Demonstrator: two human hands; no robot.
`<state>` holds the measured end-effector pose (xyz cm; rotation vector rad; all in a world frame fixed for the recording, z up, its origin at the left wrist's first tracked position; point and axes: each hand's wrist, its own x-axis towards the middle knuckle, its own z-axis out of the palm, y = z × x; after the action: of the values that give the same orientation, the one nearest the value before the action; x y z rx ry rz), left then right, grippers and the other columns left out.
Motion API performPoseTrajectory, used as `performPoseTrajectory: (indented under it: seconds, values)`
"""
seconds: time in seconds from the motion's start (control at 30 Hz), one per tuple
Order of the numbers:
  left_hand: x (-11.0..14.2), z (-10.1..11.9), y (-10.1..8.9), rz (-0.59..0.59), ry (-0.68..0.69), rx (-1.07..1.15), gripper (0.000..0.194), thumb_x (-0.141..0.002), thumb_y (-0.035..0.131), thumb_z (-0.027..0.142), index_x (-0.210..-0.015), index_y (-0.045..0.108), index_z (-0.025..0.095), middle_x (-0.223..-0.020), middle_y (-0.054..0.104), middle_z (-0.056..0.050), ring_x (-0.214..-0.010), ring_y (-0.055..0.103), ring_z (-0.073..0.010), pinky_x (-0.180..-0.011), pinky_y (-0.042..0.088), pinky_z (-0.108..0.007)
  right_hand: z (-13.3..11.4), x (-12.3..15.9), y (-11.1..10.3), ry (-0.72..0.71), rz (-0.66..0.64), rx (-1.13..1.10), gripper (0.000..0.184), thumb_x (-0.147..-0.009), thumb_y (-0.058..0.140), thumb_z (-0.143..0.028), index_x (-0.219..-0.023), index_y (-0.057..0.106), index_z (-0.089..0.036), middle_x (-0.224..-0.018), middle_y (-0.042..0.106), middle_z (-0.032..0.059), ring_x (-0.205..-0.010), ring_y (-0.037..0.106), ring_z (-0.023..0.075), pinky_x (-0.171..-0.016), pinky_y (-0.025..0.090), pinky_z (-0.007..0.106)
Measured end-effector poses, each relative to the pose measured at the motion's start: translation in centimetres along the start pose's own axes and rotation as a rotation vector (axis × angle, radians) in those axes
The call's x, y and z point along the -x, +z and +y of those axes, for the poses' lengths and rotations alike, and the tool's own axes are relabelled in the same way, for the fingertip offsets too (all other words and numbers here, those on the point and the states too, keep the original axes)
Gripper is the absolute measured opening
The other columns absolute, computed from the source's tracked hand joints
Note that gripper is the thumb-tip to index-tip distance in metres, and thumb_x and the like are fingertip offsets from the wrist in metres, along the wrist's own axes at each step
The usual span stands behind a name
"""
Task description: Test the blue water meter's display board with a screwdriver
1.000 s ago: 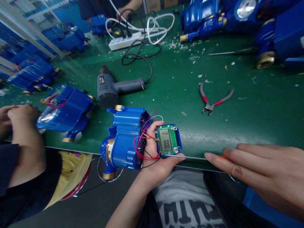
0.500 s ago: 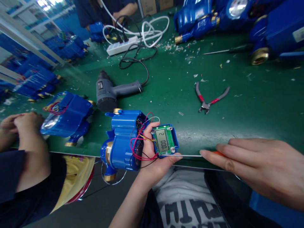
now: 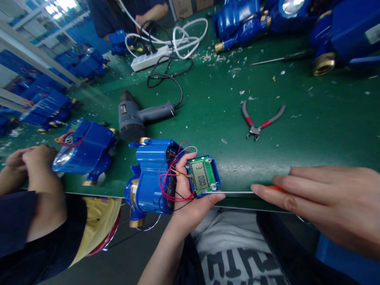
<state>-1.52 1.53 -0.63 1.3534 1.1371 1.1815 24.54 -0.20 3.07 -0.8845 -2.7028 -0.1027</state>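
My left hand (image 3: pixel 190 206) is closed around a small blue-cased circuit board with an LCD display (image 3: pixel 200 175), its digits turned sideways. Red, black, yellow and white wires (image 3: pixel 166 186) run from the board into the open end of a blue water meter (image 3: pixel 151 174) at the table's front edge. My right hand (image 3: pixel 323 206) grips the orange handle of a screwdriver (image 3: pixel 237 192). The long thin shaft lies along the board's near edge, by my left thumb; its tip is hidden there.
A grey heat gun (image 3: pixel 133 114) lies behind the meter. Red-and-grey cutters (image 3: pixel 254 128) rest farther right. A white power strip (image 3: pixel 151 58) with tangled cords is at the back. Other blue meters (image 3: pixel 86 146) stand left and back right. A co-worker's hands (image 3: pixel 35 158) rest at the left.
The last digit on the display has gone from 2 to 3. Both hands keep nearly the same hold, and the whole view has shifted slightly.
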Motion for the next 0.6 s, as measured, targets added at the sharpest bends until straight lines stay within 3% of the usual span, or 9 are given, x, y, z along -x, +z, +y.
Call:
performPoseTrajectory:
  seconds: [0.23,0.37,0.43,0.6]
  values:
    - [0.0,0.1,-0.1,-0.001,-0.003,-0.010,0.081,-0.060,0.090,0.030,-0.126,0.044,0.032,-0.102,0.054,0.002,-0.080,0.055,-0.0130,-0.068,0.048,-0.023,1.5,-1.2,-1.4,-0.109,-0.009,0.042,0.044,-0.106,0.016,-0.015,-0.124,0.055,-0.023,-0.086,0.064,0.0007,-0.075,0.057,0.0159,-0.054,0.044,0.032]
    - [0.0,0.1,-0.1,-0.008,0.023,-0.017,0.081,-0.060,0.090,0.030,-0.126,0.045,0.033,-0.105,0.055,0.002,-0.086,0.057,-0.0140,-0.073,0.048,-0.024,2.5,-3.0,-2.0,-0.115,-0.067,-0.050,0.044,-0.107,0.018,-0.021,-0.117,0.061,-0.027,-0.079,0.059,-0.0001,-0.061,0.054,0.0111,-0.049,0.040,0.028]
    - [0.1,0.0,-0.2,-0.004,0.026,-0.031,0.082,-0.059,0.091,0.030,-0.127,0.045,0.034,-0.106,0.055,0.003,-0.087,0.056,-0.0141,-0.073,0.048,-0.024,2.8,-3.5,-1.9,-0.115,-0.072,-0.111,0.046,-0.108,0.017,-0.025,-0.115,0.063,-0.026,-0.074,0.055,-0.0006,-0.054,0.050,0.0093,-0.046,0.038,0.025]
    - [0.4,-0.2,-0.3,-0.005,-0.027,-0.028,0.082,-0.061,0.090,0.031,-0.129,0.044,0.035,-0.108,0.055,0.002,-0.090,0.056,-0.0158,-0.076,0.048,-0.026,2.6,-2.6,-0.8,-0.061,-0.087,-0.145,0.045,-0.109,0.016,-0.029,-0.125,0.058,-0.028,-0.080,0.059,-0.0007,-0.061,0.056,0.0099,-0.048,0.041,0.026]
